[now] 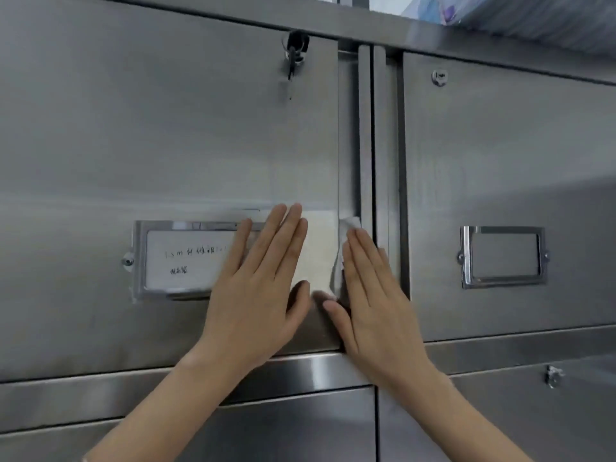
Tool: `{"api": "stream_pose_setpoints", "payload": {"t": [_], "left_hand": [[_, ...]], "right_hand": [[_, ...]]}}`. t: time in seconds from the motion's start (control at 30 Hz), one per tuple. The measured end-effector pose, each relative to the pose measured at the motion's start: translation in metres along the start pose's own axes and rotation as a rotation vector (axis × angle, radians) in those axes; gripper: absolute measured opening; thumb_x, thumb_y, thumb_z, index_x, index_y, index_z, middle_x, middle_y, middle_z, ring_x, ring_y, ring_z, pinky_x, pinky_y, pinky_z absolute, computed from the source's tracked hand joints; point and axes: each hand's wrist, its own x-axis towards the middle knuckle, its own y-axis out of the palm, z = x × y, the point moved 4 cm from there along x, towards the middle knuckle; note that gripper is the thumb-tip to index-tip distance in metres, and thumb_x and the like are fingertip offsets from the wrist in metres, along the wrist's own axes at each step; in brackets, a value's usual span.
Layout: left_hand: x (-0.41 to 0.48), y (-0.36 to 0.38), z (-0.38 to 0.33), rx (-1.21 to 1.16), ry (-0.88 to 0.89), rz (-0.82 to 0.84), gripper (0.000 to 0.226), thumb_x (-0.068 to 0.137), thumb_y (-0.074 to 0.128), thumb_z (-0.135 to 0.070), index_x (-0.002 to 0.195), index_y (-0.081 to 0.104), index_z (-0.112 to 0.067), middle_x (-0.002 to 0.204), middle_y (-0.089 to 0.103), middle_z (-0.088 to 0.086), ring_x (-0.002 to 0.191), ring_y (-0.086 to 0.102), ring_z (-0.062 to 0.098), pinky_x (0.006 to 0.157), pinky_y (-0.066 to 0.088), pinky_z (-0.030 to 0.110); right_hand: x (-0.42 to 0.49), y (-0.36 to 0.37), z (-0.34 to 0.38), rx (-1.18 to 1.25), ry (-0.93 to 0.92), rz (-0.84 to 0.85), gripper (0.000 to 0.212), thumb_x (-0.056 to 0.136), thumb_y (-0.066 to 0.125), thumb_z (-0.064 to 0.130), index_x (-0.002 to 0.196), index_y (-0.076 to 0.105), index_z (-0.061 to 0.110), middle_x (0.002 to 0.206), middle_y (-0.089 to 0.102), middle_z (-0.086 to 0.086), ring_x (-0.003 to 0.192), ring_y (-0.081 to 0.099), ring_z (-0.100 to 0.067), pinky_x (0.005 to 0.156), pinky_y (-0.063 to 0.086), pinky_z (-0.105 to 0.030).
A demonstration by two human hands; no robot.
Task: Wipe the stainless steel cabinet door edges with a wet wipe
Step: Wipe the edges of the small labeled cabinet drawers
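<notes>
Currently both hands lie flat, fingers straight and close together, forearms angled up to the left cabinet door (166,145). Left hand (256,288) presses the door face, its fingertips overlapping the label holder (173,260). Right hand (373,301) presses the wet wipe (350,224) against the door's right vertical edge. The wipe shows white above and left of its fingers.

The cabinet door (166,145) is brushed stainless steel, flat-fronted and upright, and sits flush in its frame. The wet wipe (350,225) is 1 white, crumpled sheet. It lies against the door's right vertical edge (346,145), in the lower half, pressed flat under the straight fingers of the right hand (376,301).
</notes>
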Motion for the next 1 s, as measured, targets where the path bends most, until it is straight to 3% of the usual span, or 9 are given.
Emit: {"api": "stream_pose_setpoints", "payload": {"t": [0.23, 0.37, 0.53, 0.67, 0.77, 0.9, 1.0], "left_hand": [[-0.063, 0.005, -0.034, -0.025, -0.020, 0.118, 0.065, 0.090, 0.040, -0.031, 0.146, 0.034, 0.002, 0.156, 0.027, 0.016, 0.145, 0.025, 0.029, 0.116, 0.021, 0.051], [-0.071, 0.005, -0.038, -0.052, -0.026, 0.141, 0.063, 0.093, 0.039, -0.030, 0.146, 0.033, 0.003, 0.157, 0.026, 0.018, 0.145, 0.025, 0.031, 0.115, 0.026, 0.052], [-0.074, 0.006, -0.040, -0.056, -0.036, 0.122, 0.064, 0.091, 0.042, -0.028, 0.147, 0.033, 0.002, 0.157, 0.025, 0.017, 0.146, 0.024, 0.029, 0.116, 0.026, 0.051], [-0.075, 0.006, -0.042, -0.053, -0.062, 0.138, 0.064, 0.092, 0.039, -0.029, 0.147, 0.032, 0.002, 0.157, 0.024, 0.016, 0.146, 0.023, 0.029, 0.117, 0.025, 0.051], [-0.083, 0.004, -0.043, -0.061, -0.046, 0.186, 0.063, 0.093, 0.035, -0.030, 0.148, 0.030, 0.001, 0.157, 0.024, 0.016, 0.146, 0.022, 0.030, 0.116, 0.026, 0.051], [-0.095, -0.002, -0.046, -0.055, -0.031, 0.230, 0.062, 0.092, 0.038, -0.028, 0.147, 0.033, 0.001, 0.157, 0.025, 0.016, 0.146, 0.024, 0.030, 0.116, 0.027, 0.050], [-0.104, -0.006, -0.050, -0.056, -0.014, 0.254, 0.061, 0.094, 0.035, -0.029, 0.148, 0.033, 0.000, 0.157, 0.025, 0.016, 0.146, 0.023, 0.030, 0.117, 0.027, 0.048]], "right_hand": [[0.015, -0.004, -0.006, 0.009, 0.021, -0.014, 0.064, 0.099, 0.021, 0.040, 0.138, 0.034, -0.009, 0.148, 0.029, -0.020, 0.141, 0.021, -0.028, 0.118, 0.012, -0.040], [-0.055, 0.008, 0.009, -0.014, -0.046, 0.078, 0.056, 0.100, 0.026, 0.030, 0.135, 0.037, -0.011, 0.146, 0.031, -0.024, 0.139, 0.024, -0.034, 0.114, 0.022, -0.048], [-0.004, -0.008, -0.006, -0.085, -0.077, 0.007, 0.053, 0.100, 0.028, 0.027, 0.132, 0.042, -0.012, 0.143, 0.038, -0.024, 0.136, 0.031, -0.033, 0.115, 0.016, -0.044], [-0.055, 0.004, 0.011, -0.073, -0.091, 0.017, 0.045, 0.098, 0.035, 0.015, 0.130, 0.042, -0.015, 0.141, 0.036, -0.028, 0.136, 0.030, -0.038, 0.113, 0.025, -0.049], [-0.089, 0.005, 0.016, -0.113, -0.144, 0.012, 0.034, 0.089, 0.049, -0.005, 0.121, 0.053, -0.015, 0.132, 0.048, -0.029, 0.128, 0.041, -0.041, 0.107, 0.032, -0.053], [-0.060, -0.010, 0.006, -0.095, -0.194, -0.074, 0.017, 0.088, 0.050, -0.005, 0.096, 0.066, -0.006, 0.105, 0.065, -0.018, 0.111, 0.059, -0.033, 0.110, 0.027, -0.049], [-0.054, -0.015, 0.006, -0.110, -0.173, -0.128, 0.008, 0.082, 0.062, -0.006, 0.083, 0.065, 0.001, 0.094, 0.067, -0.011, 0.100, 0.063, -0.027, 0.104, 0.035, -0.043]]}}
